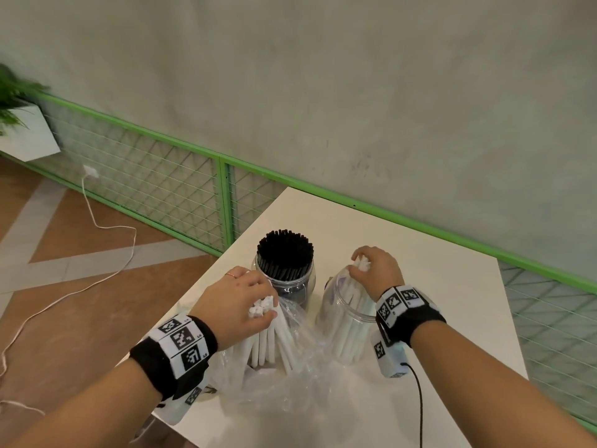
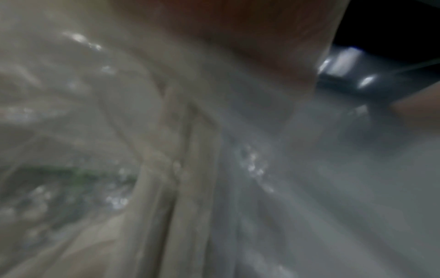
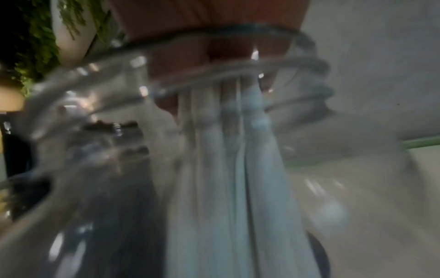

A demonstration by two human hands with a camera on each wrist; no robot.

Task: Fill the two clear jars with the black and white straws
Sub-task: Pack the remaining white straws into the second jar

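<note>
Two clear jars stand on the white table [image 1: 445, 286]. The left jar [image 1: 290, 284] is packed with upright black straws [image 1: 286, 253]. The right jar [image 1: 347, 321] holds several white straws [image 1: 347, 344], also seen through the blurred glass [image 3: 238, 169]. My right hand [image 1: 376, 270] pinches the tops of those white straws above the jar mouth. My left hand [image 1: 239, 302] grips a bundle of white straws [image 1: 268, 337] by their tops, standing inside a clear plastic bag [image 1: 281, 386]. The left wrist view shows only blurred plastic and straws [image 2: 181, 188].
The table's left edge drops to a tiled floor with a white cable [image 1: 106, 227]. A green wire fence [image 1: 181, 189] runs along the wall behind. A planter with a plant [image 1: 22, 124] hangs at far left. A black cable [image 1: 418, 402] trails from my right wrist.
</note>
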